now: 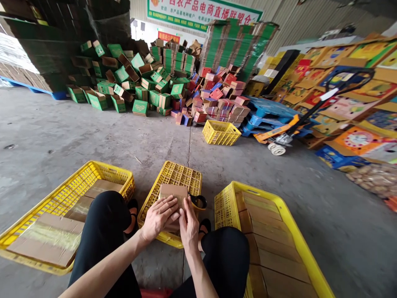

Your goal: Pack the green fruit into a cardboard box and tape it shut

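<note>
A small brown cardboard box (173, 190) rests on an upturned yellow plastic crate (169, 169) between my knees. My left hand (159, 217) lies over the box's top with its fingers stretched out. My right hand (189, 225) touches the box's right part, fingers extended and pointing away from me. The thumbs come close together over the box, and my hands hide its near part. Just right of the box, a black tape dispenser (199, 201) sits on the crate, partly covered by the box and my right hand.
To the left, a yellow crate (102, 167) holds several flat taped boxes (49, 238). A second yellow crate (291, 211), at right, is packed with rows of brown boxes (276, 248). Farther off are another yellow crate (221, 132), green cartons (141, 106) and an orange pallet jack (279, 134).
</note>
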`<state>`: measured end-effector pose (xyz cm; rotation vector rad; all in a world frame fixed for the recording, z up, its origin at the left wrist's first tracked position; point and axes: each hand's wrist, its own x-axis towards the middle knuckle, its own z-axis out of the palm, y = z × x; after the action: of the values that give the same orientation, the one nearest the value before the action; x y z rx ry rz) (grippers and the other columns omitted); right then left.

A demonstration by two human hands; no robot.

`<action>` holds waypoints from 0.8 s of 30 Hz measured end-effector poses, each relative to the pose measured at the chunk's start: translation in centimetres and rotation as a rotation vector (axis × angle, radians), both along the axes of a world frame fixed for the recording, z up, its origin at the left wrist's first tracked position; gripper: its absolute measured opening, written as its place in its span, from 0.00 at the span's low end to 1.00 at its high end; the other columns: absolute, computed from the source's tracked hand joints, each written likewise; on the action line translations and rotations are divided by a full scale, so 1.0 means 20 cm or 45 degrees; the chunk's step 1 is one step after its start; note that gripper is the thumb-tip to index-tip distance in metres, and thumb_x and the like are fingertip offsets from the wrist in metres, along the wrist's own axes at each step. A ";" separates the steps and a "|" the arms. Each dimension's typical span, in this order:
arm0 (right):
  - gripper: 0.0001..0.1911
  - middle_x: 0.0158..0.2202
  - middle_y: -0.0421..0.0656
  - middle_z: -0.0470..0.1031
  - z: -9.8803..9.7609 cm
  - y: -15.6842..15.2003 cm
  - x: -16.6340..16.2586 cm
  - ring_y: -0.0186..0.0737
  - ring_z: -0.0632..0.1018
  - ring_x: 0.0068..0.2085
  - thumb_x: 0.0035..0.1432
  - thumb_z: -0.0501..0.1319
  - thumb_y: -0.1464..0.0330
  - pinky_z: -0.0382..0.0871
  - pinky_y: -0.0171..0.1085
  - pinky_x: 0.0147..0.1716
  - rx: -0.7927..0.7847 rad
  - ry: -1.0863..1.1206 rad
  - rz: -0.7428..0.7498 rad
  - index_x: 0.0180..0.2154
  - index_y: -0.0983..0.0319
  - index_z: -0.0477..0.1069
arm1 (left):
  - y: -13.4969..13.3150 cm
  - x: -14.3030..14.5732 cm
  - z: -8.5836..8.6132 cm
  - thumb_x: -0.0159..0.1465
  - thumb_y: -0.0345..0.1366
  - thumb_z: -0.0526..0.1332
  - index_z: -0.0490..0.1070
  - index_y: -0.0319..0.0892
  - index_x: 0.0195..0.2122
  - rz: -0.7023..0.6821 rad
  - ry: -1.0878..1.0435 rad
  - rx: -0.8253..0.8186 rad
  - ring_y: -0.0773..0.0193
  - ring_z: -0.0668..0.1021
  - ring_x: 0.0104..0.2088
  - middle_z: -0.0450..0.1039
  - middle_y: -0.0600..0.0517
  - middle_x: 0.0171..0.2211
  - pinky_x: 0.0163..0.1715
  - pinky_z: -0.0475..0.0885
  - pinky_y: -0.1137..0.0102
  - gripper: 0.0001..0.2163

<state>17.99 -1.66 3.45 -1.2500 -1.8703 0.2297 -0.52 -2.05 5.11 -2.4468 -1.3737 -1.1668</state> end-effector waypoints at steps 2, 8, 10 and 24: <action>0.25 0.70 0.51 0.70 0.01 0.00 0.01 0.51 0.75 0.68 0.79 0.52 0.62 0.77 0.47 0.63 0.009 -0.006 0.006 0.72 0.59 0.66 | -0.01 0.01 0.01 0.80 0.47 0.52 0.78 0.46 0.62 0.023 0.021 -0.022 0.53 0.79 0.64 0.79 0.48 0.62 0.63 0.77 0.55 0.20; 0.23 0.70 0.51 0.70 0.01 -0.01 0.00 0.50 0.76 0.67 0.80 0.52 0.62 0.77 0.46 0.63 0.061 -0.014 -0.025 0.67 0.59 0.72 | -0.04 -0.01 0.05 0.80 0.50 0.52 0.66 0.46 0.72 -0.015 0.116 -0.113 0.50 0.71 0.70 0.69 0.45 0.70 0.67 0.72 0.53 0.25; 0.22 0.68 0.50 0.73 0.00 -0.02 0.00 0.51 0.75 0.68 0.80 0.52 0.63 0.76 0.49 0.64 0.110 -0.034 -0.004 0.67 0.59 0.73 | -0.04 -0.03 0.05 0.79 0.53 0.53 0.64 0.47 0.73 -0.061 0.131 -0.127 0.50 0.70 0.71 0.68 0.44 0.71 0.67 0.71 0.53 0.27; 0.30 0.73 0.42 0.66 0.03 -0.06 0.12 0.50 0.70 0.71 0.78 0.55 0.63 0.73 0.47 0.67 0.129 -0.156 0.201 0.76 0.50 0.55 | 0.01 -0.08 0.00 0.78 0.53 0.55 0.63 0.51 0.74 -0.272 0.106 -0.182 0.51 0.72 0.70 0.70 0.46 0.69 0.71 0.66 0.51 0.27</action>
<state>20.39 -2.94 3.96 -1.0702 -2.0628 0.1434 -2.16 -1.79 5.05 -2.7657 -1.2383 -1.0241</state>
